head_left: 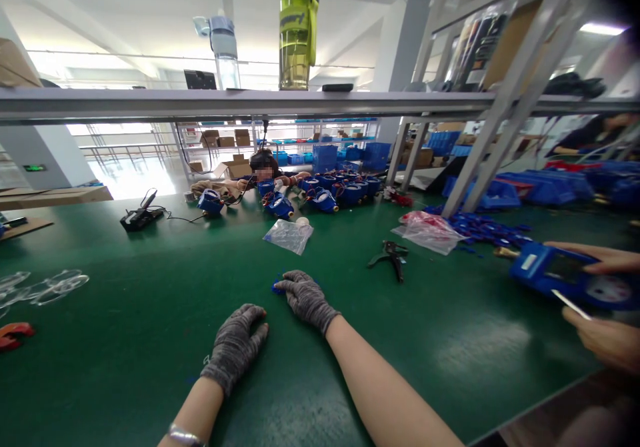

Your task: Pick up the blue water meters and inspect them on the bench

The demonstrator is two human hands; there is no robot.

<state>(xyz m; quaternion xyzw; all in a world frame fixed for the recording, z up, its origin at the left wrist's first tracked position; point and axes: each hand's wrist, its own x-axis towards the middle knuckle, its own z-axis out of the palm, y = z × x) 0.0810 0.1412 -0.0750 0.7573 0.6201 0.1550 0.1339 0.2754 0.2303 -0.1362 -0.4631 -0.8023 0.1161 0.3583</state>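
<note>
My left hand, in a grey glove with bare fingertips, rests on the green table, fingers a little apart and nothing in them. To its right and farther forward, my right hand, gloved the same way, reaches over small blue pieces. Its fingertips touch or cover some of them; whether it grips any is hidden. A clear plastic bag lies beyond my hands, and black-handled pliers lie to the right.
Blue meters stand at the back, before a person. At right, another person's hands hold a blue meter. A red-and-clear bag lies by a blue pile. Clear rings and a red object lie left. Overhead runs a shelf.
</note>
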